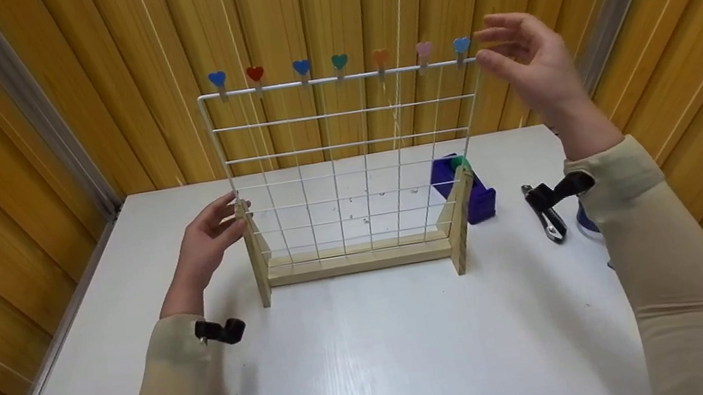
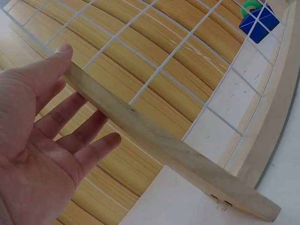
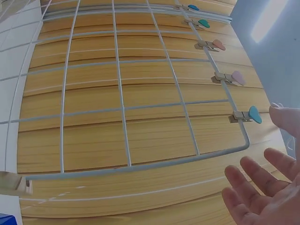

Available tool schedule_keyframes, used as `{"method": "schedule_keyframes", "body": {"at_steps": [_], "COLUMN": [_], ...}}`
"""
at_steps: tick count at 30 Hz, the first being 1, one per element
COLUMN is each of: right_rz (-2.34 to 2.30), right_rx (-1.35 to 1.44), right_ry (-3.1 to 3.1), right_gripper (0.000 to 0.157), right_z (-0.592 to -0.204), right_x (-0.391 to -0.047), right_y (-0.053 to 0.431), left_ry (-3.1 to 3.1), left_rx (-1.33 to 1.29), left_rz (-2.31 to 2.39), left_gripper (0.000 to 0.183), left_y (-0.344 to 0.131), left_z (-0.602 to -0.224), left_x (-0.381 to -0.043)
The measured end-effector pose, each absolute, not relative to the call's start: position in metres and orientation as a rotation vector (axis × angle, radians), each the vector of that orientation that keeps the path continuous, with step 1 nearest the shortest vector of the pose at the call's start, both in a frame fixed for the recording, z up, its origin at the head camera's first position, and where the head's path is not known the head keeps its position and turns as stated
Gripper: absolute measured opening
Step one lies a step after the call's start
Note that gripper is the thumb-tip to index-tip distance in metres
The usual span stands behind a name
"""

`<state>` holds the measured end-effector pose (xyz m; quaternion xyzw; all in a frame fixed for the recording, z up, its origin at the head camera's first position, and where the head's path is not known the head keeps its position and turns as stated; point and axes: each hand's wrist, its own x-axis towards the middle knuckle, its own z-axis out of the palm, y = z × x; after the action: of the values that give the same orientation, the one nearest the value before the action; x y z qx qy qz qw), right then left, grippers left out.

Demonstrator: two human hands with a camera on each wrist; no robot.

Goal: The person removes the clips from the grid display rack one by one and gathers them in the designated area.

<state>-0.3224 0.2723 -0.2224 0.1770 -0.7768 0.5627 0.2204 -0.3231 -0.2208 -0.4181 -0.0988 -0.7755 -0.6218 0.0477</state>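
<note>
A white wire grid (image 1: 325, 115) stands upright between the two wooden posts of a stand (image 1: 361, 263). Heart-topped clothespins in several colours line its top bar, among them a red clothespin (image 1: 255, 74) and a pink clothespin (image 3: 229, 78). My left hand (image 1: 205, 237) lightly holds the top of the left post (image 2: 154, 136), its thumb on one side and fingertips behind the wood. At the upper right corner, my right hand (image 1: 533, 59) has its fingers spread and holds nothing. The light-blue clothespin (image 3: 247, 115) is the one nearest its thumb.
Behind the right post sits a purple tape dispenser (image 1: 481, 200) with a green roll. A black-handled tool (image 1: 548, 217) lies to its right, and a blue round object (image 1: 585, 222) is partly hidden by my right sleeve. Small bits (image 1: 366, 220) dot the white table.
</note>
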Motion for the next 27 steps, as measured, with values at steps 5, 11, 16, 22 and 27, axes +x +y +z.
{"method": "schedule_keyframes", "body": {"at_steps": [5, 11, 16, 22, 27], "right_rz": [1.721, 1.738, 1.75, 1.76, 1.807], "right_rx": [0.585, 0.577, 0.531, 0.508, 0.554], "right_ry": [-2.108, -2.141, -2.152, -2.123, -2.02], "right_gripper": [0.036, 0.023, 0.023, 0.023, 0.018], "right_z": [-0.213, -0.21, -0.211, -0.211, -0.214], "right_x": [-0.329, -0.335, -0.339, -0.342, -0.343], "right_y": [0.267, 0.265, 0.262, 0.259, 0.256], "left_ry": [-2.317, -2.312, -2.308, -2.286, -2.259], "left_rx": [-0.324, -0.334, -0.324, -0.319, -0.317], "left_rz": [-1.944, -1.961, -1.959, -1.976, -1.983], "left_gripper": [0.052, 0.052, 0.051, 0.05, 0.049], "left_y": [-0.22, -0.22, -0.22, -0.219, -0.217], "left_z": [-0.418, -0.42, -0.421, -0.423, -0.425], "left_x": [-0.323, -0.323, -0.323, -0.324, -0.325]}}
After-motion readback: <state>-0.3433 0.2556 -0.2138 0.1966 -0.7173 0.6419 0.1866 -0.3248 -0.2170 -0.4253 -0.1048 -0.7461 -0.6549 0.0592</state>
